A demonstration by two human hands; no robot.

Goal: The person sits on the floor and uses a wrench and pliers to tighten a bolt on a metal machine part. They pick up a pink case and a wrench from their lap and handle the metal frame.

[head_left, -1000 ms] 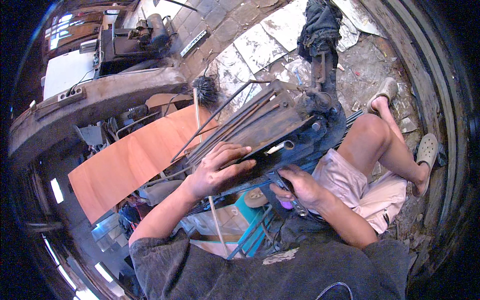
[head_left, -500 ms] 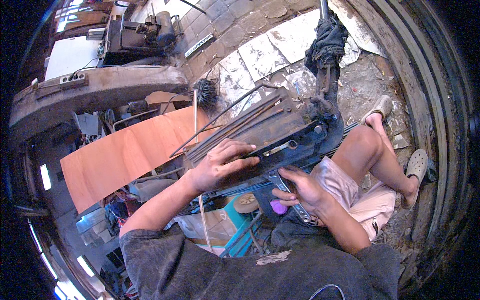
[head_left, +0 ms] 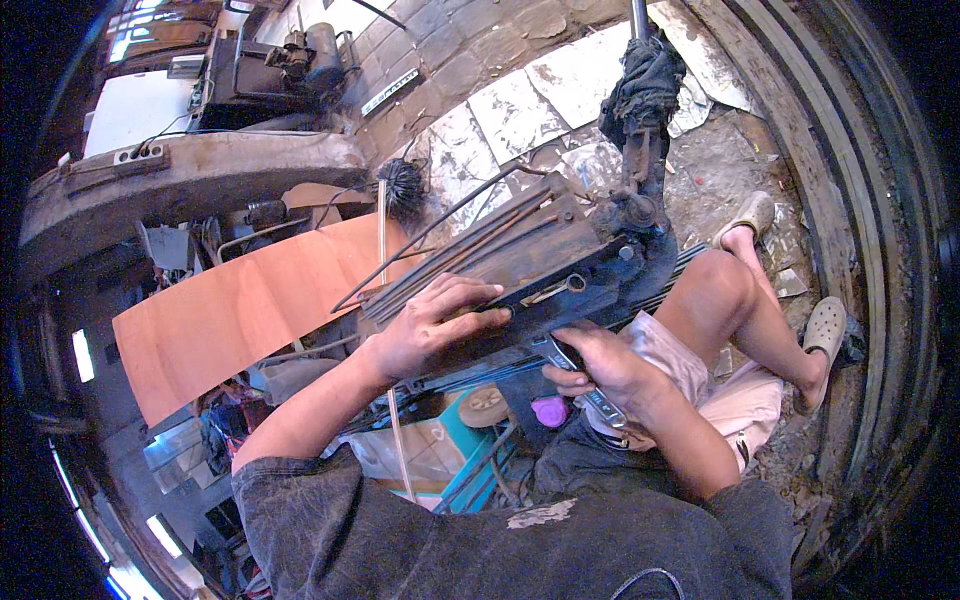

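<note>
Head view, centre: right hand (head_left: 608,368) grips a wrench (head_left: 604,407), best kept square; left hand (head_left: 430,325) rests unclenched on metal frame (head_left: 540,316)

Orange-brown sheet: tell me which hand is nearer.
Left. The left hand is just below and right of the orange-brown sheet; the right hand, holding a wrench, is farther right.

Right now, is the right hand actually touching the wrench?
Touching. The head view shows it plainly: the right hand has its fingers closed around the wrench, with no gap between.
</note>
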